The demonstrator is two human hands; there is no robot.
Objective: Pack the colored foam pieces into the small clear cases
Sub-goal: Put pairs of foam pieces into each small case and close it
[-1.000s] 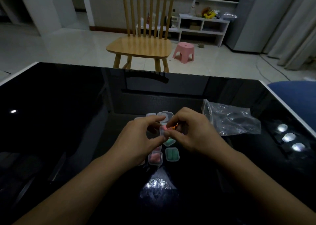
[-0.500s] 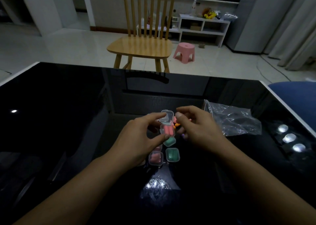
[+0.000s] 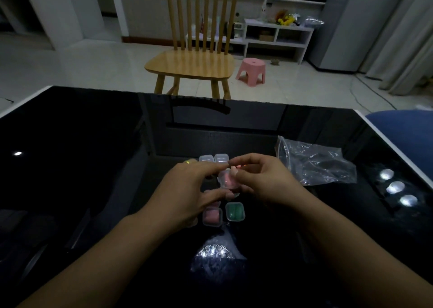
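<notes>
Over the middle of the black table, my left hand [image 3: 194, 190] and my right hand [image 3: 260, 181] together hold a small clear case with pink foam [image 3: 226, 179]. The left index finger lies along its top and the left thumb sits under it. My right thumb presses on the case's right side, and an orange foam piece [image 3: 239, 166] shows under my right fingers. Below the hands lie a case with pink foam [image 3: 212, 216] and a case with green foam [image 3: 235, 211]. Two clear cases [image 3: 213, 158] stand just beyond my fingers.
A crumpled clear plastic bag [image 3: 316, 164] lies to the right of my right hand. A wooden chair [image 3: 192, 61] stands past the table's far edge, with a pink stool [image 3: 251, 71] beside it. A blue cushion [image 3: 405, 129] shows at the right edge.
The open lid of the pink case has come down between my fingers. My right hand moved left onto the case, and both hands shifted slightly.
</notes>
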